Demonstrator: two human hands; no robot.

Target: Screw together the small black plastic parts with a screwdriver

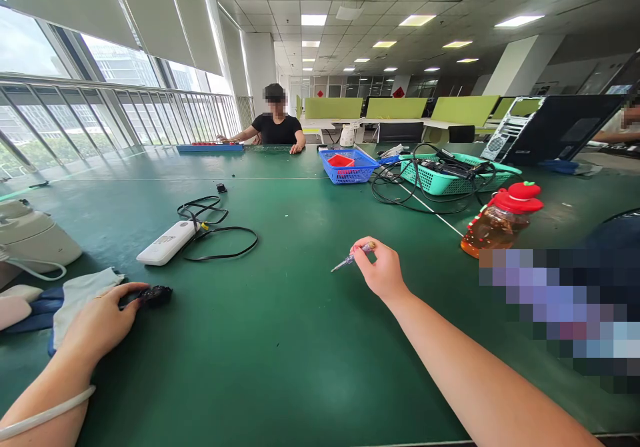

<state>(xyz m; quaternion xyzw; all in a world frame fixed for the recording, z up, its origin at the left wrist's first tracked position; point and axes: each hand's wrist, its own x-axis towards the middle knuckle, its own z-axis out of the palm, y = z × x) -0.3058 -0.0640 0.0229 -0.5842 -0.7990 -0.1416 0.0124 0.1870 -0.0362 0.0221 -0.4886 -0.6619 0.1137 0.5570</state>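
Observation:
My right hand (pixel 383 270) is closed around the handle of a small screwdriver (pixel 345 262), raised over the green tabletop. Its thin metal tip points left and down. At the left, my left hand (pixel 103 320) grips a small black object (pixel 156 296), whose kind I cannot make out; the fingers cover part of it. Beneath and beside that hand lies a blue and pale grey glove or cloth (pixel 83 294). A white power bank (pixel 169 242) with a looped black cable (pixel 240 255) lies just beyond my left hand.
A drink bottle with a red lid (pixel 500 220) stands at right. Farther back are a blue basket (pixel 349 175), a green basket (pixel 440 184) of tangled cables and a computer case (pixel 545 130). Across the table sits a person (pixel 277 127) by a blue tray (pixel 210 148).

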